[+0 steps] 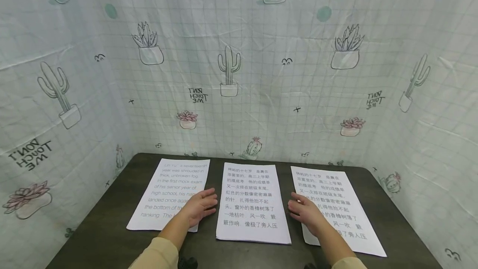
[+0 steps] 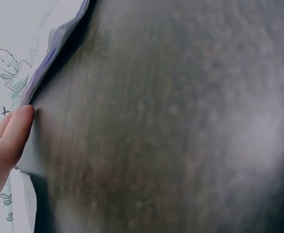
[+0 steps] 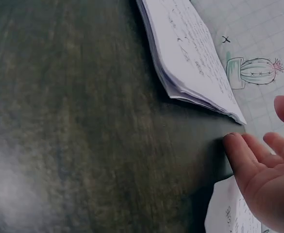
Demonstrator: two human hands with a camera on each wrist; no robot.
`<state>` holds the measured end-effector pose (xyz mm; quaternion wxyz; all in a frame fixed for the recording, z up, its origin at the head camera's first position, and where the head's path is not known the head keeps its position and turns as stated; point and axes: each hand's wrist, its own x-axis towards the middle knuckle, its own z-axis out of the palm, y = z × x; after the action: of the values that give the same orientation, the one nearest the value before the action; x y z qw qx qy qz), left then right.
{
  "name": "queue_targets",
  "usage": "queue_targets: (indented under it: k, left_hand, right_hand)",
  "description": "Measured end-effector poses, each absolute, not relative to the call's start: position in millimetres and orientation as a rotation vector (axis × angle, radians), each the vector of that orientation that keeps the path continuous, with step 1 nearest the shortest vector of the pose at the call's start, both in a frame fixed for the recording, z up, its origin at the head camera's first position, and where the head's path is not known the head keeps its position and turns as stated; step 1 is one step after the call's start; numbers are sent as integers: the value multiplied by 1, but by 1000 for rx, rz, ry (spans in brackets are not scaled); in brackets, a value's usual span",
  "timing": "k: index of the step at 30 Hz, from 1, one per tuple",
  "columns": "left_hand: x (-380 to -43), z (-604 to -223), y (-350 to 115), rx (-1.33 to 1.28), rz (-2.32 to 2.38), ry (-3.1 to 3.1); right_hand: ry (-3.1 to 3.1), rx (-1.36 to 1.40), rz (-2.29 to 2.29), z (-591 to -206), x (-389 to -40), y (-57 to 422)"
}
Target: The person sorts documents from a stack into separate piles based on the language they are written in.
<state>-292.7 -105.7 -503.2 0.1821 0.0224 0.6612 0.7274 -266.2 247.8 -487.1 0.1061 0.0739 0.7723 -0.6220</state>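
Note:
Three printed paper stacks lie side by side: English text on the left stack, Chinese characters on the middle stack and right stack. My left hand is over the left stack's right edge, its loosely extended fingers toward the middle stack. Over the left edge of the right stack is my right hand, fingers relaxed and also pointing inward. Neither hand holds anything. In the right wrist view the middle stack shows several layered sheets, and the fingers stay apart from it. Both hands cover some print.
The stacks lie on a dark wood-grain table. A pale curtain with cactus drawings surrounds its back and sides. Small dark objects show by the wrists at the bottom edge.

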Motion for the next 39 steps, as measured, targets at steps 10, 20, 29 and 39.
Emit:
queue_targets:
  k: [10,20,29,39]
  left_hand:
    - [-290,-509,-100,52,2021,1843]
    - [-286,-511,-90,65,1946,2009]
    - [-284,-513,-75,-12,1887,2298]
    - [-287,-517,-72,-142,1815,2434]
  right_hand:
    - [2287,241,-1759,-491,-264,242]
    - [2551,335,-1452,-493,-266,226]
    - [2777,335,-1260,-500,-266,216]
    - [2776,379,-1344,-504,-268,216]
